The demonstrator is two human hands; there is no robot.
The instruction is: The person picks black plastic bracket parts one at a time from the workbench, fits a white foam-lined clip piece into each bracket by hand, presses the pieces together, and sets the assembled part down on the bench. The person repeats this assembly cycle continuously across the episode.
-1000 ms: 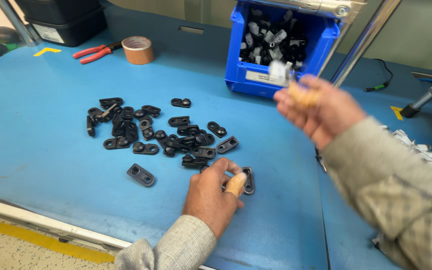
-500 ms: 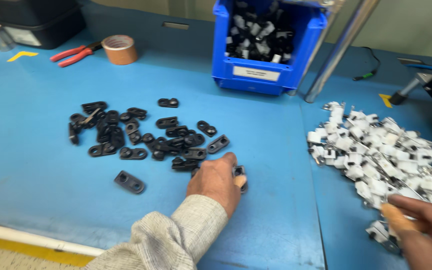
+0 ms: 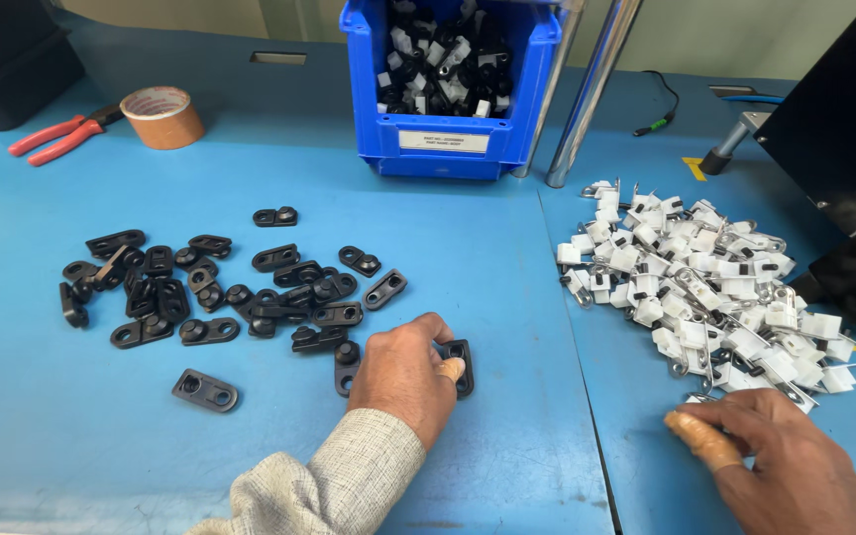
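- since 0.5 s earlier, the right hand (image 3: 780,466) had slid in to the near edge of the white clip pile (image 3: 705,287), fingers curled loosely.
- the left hand (image 3: 403,376) stayed left of that pile, fingertips pressing 1 black bracket (image 3: 458,365) on the blue table (image 3: 507,258).
- more black brackets (image 3: 220,292) lay farther left.

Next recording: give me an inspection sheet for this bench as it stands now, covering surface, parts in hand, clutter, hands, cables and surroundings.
Surface: blue bench top, seam between two mats.
Job's things: black plastic brackets scattered left; pile of white clips right.
Clutter: roll of brown tape, red-handled pliers, black box at far left.
Hands: left hand rests on one black bracket; right hand touches the near edge of the white pile.
Cables: thin black cable at the back.
Surroundings: blue parts bin, metal pole, black machine at right.
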